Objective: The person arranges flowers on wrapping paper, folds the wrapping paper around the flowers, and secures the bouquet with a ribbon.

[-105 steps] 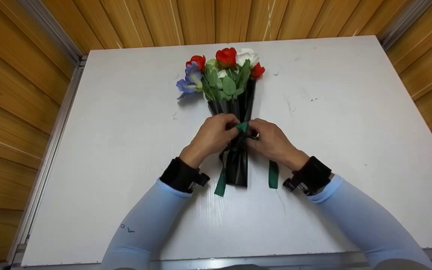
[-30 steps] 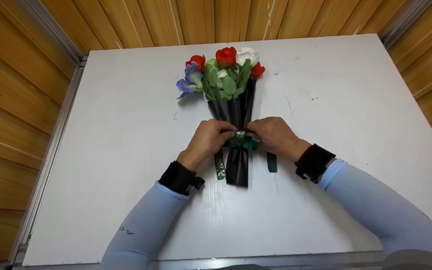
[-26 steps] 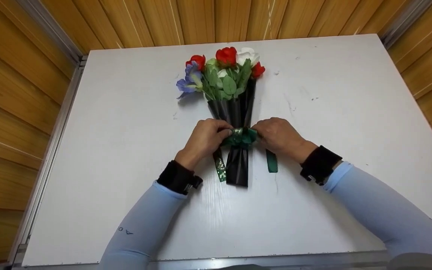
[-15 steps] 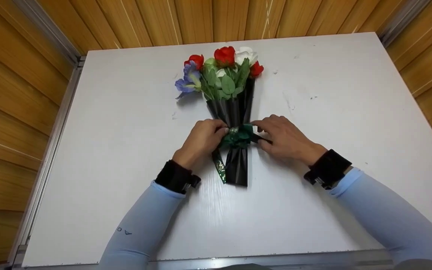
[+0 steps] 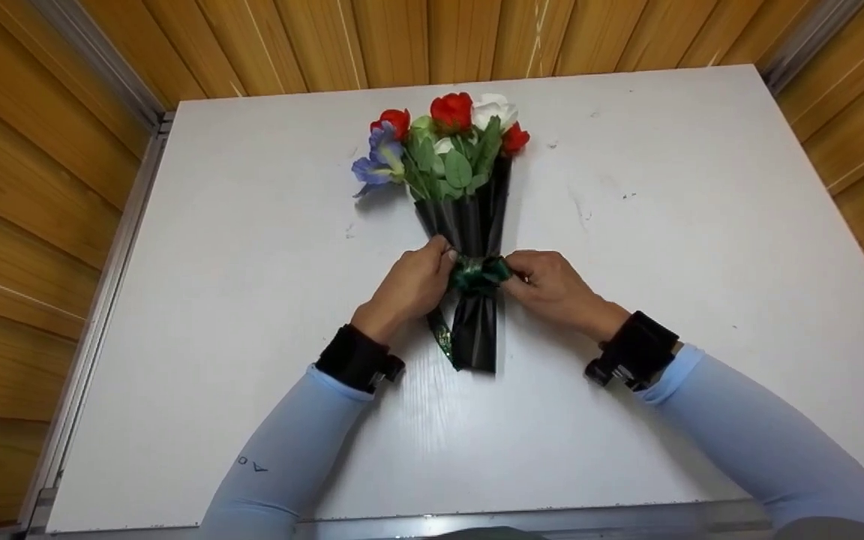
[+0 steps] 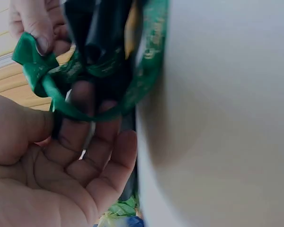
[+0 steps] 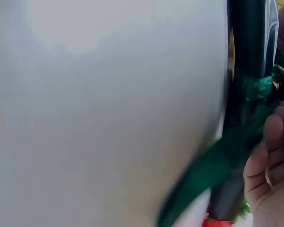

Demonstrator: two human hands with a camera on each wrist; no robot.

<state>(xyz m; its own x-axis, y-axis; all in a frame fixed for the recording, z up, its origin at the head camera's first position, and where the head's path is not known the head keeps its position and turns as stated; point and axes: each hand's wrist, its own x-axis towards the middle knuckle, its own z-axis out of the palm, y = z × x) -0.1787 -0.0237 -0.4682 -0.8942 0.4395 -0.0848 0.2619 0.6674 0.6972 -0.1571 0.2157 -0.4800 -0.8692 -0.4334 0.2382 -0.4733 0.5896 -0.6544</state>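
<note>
A bouquet lies on the white table with black wrapping paper (image 5: 475,330) around its stems and red, white and blue-violet flowers at the far end. A green ribbon (image 5: 475,274) with gold print circles its narrow middle in a bow-like bunch. My left hand (image 5: 411,285) pinches the ribbon at the left of the bunch; in the left wrist view its thumb and index finger meet at the green band (image 6: 68,109). My right hand (image 5: 556,289) pinches the loop on the right. One ribbon tail (image 5: 443,341) hangs by the stems; another tail (image 7: 199,177) trails under the right hand.
The white table (image 5: 252,225) extends on all sides of the bouquet, with small dark marks on its surface. Wood-panelled walls (image 5: 394,45) stand behind and at both sides, with metal rails (image 5: 102,300) along the edges.
The ribbon, earlier raised between both hands, now forms a bunch flat against the wrapping. My right hand, spread half a second ago, has closed in on the right loop. The bouquet stays put.
</note>
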